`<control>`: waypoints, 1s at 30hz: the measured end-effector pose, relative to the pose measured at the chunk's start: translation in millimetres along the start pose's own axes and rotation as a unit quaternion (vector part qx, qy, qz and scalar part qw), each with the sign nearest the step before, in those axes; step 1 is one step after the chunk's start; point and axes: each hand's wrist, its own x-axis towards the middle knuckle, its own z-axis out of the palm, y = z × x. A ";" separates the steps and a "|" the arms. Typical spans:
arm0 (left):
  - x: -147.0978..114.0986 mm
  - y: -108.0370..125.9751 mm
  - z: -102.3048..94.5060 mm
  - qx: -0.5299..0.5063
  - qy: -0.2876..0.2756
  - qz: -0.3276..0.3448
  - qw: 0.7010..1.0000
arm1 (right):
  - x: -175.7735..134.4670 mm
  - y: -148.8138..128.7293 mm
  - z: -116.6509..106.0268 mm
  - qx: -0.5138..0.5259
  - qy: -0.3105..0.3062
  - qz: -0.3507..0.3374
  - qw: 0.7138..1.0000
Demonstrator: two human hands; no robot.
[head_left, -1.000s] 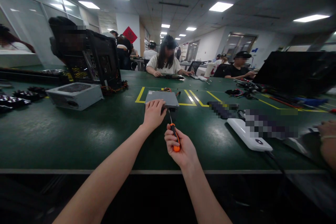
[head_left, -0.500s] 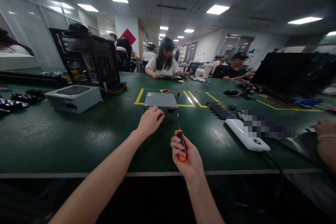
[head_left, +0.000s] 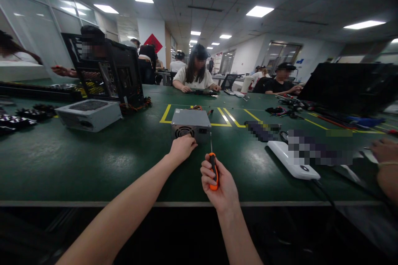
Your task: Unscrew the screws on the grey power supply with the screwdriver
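Note:
A grey power supply unit (head_left: 191, 118) sits on the green table, its fan grille and power socket facing me and its cables behind it. My left hand (head_left: 184, 147) is at the lower front of this unit, below the fan grille, with the fingers curled together; what they pinch, if anything, is too small to make out. My right hand (head_left: 220, 180) is wrapped round the orange and black handle of a screwdriver (head_left: 213, 174). The screwdriver points up and away, its thin shaft ending near the unit's right front corner. Whether the tip touches anything cannot be seen.
To the left stand another power supply (head_left: 90, 115) and an open black computer case (head_left: 108, 74). A white power bank (head_left: 292, 160) with a cable lies to the right, near another person's hand (head_left: 385, 153). Loose cables (head_left: 287, 105) and a black panel (head_left: 348, 91) are further right. Co-workers sit across the table.
My left hand has moved down from the unit's front face, uncovering the fan grille. The right hand with the screwdriver has shifted slightly left. A person's hand has appeared behind the case.

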 end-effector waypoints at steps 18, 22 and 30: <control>10.8 0.1 -23.1 -0.740 -0.090 -0.092 0.661 | 1.2 3.8 1.6 -0.129 -0.045 0.057 0.989; 11.0 -0.2 -24.6 -0.735 -0.099 -0.082 0.666 | 1.0 3.8 1.9 -0.124 -0.038 0.055 0.990; 10.2 0.1 -28.0 -0.719 -0.103 -0.059 0.685 | 1.9 3.4 2.7 -0.118 -0.028 0.057 0.991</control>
